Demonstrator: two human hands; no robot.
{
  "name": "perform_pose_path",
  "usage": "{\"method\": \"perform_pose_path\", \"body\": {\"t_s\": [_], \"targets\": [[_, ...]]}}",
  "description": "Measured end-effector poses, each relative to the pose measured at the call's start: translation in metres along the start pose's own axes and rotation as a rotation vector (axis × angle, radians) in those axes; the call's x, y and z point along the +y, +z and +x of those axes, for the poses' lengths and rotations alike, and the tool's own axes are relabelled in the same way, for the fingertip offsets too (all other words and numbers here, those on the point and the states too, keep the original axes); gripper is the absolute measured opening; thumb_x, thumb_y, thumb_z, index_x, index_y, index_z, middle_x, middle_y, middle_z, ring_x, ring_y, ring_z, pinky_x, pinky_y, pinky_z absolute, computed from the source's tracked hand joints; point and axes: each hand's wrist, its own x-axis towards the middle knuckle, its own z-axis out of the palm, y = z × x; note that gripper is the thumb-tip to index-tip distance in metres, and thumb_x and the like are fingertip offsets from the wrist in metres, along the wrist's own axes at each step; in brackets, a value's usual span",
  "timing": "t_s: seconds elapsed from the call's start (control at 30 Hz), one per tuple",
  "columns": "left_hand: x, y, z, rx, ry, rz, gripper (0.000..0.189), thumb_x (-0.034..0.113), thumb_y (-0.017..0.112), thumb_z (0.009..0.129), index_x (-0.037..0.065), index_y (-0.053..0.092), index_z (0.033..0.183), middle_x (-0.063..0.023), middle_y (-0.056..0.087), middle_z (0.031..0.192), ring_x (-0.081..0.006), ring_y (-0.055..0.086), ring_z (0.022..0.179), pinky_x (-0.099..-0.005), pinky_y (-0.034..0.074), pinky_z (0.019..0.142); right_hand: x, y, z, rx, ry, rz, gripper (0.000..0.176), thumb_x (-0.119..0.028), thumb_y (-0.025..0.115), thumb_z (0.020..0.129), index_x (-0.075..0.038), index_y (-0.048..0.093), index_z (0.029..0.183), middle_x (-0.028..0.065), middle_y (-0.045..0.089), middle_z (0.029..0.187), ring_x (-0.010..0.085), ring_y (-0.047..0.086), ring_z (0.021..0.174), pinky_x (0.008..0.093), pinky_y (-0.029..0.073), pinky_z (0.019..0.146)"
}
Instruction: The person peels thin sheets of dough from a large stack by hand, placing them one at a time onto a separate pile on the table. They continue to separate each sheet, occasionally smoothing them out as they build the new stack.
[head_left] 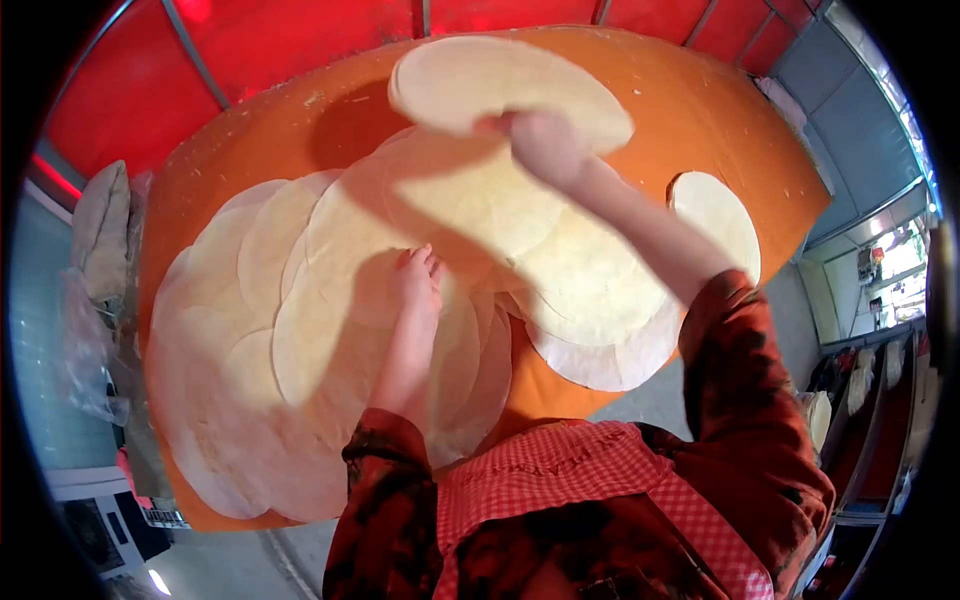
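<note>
My right hand (548, 145) grips the near edge of a large, thin round flatbread (505, 82), held up over the far part of the table and casting a shadow below. My left hand (418, 278) is over the spread of overlapping flatbreads (345, 225), its fingers loosely bent and nothing visible in them. Pale, thin rounds fan out across the table from the left side to the right of centre. Apart from these, a small stack of flatbreads (715, 220) lies near the right edge.
The orange tabletop (690, 120) shows along the back and right. Red panels (300, 40) stand behind it. Folded cloth (100, 235) and clear plastic (90, 345) sit past the left edge. Shelves with various items (880, 400) are at the far right.
</note>
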Motion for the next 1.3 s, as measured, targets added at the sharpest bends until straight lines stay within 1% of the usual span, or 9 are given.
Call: {"method": "perform_pose_path", "body": {"t_s": [0.17,0.2,0.6,0.73,0.77,0.83,1.1,1.17,1.3], "targets": [[0.006,0.003,0.011,-0.048,-0.067,0.016,0.019,0.013,0.063,0.084,0.010,0.055,0.102,-0.0042,0.055,0.098,-0.0178,0.051,0.093,-0.0371,0.046,0.089,-0.075,0.151,-0.133,-0.302,0.063,0.171,0.023,-0.009,0.053,0.076,-0.007,0.063,0.096,0.0072,0.062,0.096,0.0263,0.061,0.085,0.0403,0.051,0.062],[0.011,0.005,0.008,-0.028,-0.073,0.029,0.020,0.015,0.063,0.085,0.009,0.055,0.102,-0.0046,0.054,0.098,-0.0178,0.051,0.092,-0.0370,0.046,0.089,-0.090,0.142,-0.141,-0.053,0.025,0.103,0.022,-0.012,0.055,0.076,-0.005,0.064,0.095,0.0069,0.061,0.102,0.0250,0.058,0.094,0.0387,0.050,0.072],[0.032,0.029,0.001,-0.261,-0.155,-0.253,0.033,0.022,0.055,0.091,0.002,0.047,0.117,-0.0151,0.052,0.119,-0.0283,0.051,0.111,-0.0475,0.044,0.096,-0.090,0.099,-0.125,-0.175,0.175,0.348,0.049,-0.020,0.060,0.076,-0.006,0.053,0.122,0.0094,0.053,0.125,0.0269,0.049,0.118,0.0413,0.042,0.090],[0.024,0.003,-0.017,-0.153,0.075,-0.151,0.033,0.015,0.059,0.089,0.008,0.047,0.118,-0.0106,0.051,0.117,-0.0226,0.053,0.107,-0.0406,0.046,0.091,-0.025,0.132,-0.067,-0.677,0.246,0.377,0.032,-0.019,0.050,0.088,-0.012,0.065,0.114,0.0164,0.065,0.106,0.0337,0.063,0.095,0.0463,0.049,0.083],[0.018,-0.011,-0.032,-0.081,0.185,-0.042,0.033,0.013,0.060,0.088,0.010,0.047,0.118,-0.0093,0.051,0.116,-0.0209,0.053,0.106,-0.0381,0.047,0.089,0.000,0.151,-0.048,-0.332,0.232,0.437,0.029,-0.021,0.047,0.090,-0.013,0.067,0.110,0.0169,0.067,0.099,0.0358,0.064,0.089,0.0463,0.049,0.083],[0.021,-0.038,-0.067,0.291,0.527,0.272,0.035,0.009,0.062,0.086,0.013,0.047,0.117,-0.0055,0.054,0.107,-0.0166,0.054,0.099,-0.0310,0.047,0.083,0.020,0.074,0.034,-0.431,0.194,0.335,0.025,-0.020,0.055,0.086,-0.013,0.069,0.104,0.0180,0.068,0.093,0.0359,0.065,0.086,0.0463,0.051,0.077],[0.044,-0.111,-0.102,0.303,0.227,-0.055,0.028,0.010,0.062,0.085,0.008,0.050,0.109,-0.0039,0.054,0.097,-0.0148,0.053,0.088,-0.0279,0.045,0.076,-0.153,0.041,-0.034,0.039,-0.026,0.327,0.025,-0.012,0.055,0.077,-0.016,0.069,0.097,0.0090,0.066,0.080,0.0258,0.064,0.064,0.0410,0.051,0.056],[0.049,-0.111,-0.103,0.245,0.201,-0.089,0.023,0.010,0.061,0.084,0.009,0.050,0.105,-0.0023,0.053,0.094,-0.0143,0.052,0.085,-0.0274,0.044,0.075,-0.194,0.120,-0.093,-0.412,-0.141,0.170,0.029,-0.015,0.057,0.076,-0.011,0.066,0.103,0.0041,0.067,0.090,0.0226,0.065,0.085,0.0386,0.050,0.065],[0.055,-0.118,-0.102,0.211,0.130,-0.032,0.022,0.014,0.063,0.083,0.010,0.050,0.100,-0.0008,0.052,0.093,-0.0138,0.051,0.084,-0.0281,0.043,0.074,-0.212,0.114,-0.123,-0.242,-0.131,0.266,0.036,-0.021,0.058,0.079,-0.008,0.061,0.112,0.0081,0.052,0.124,0.0235,0.049,0.118,0.0391,0.047,0.085]]}}
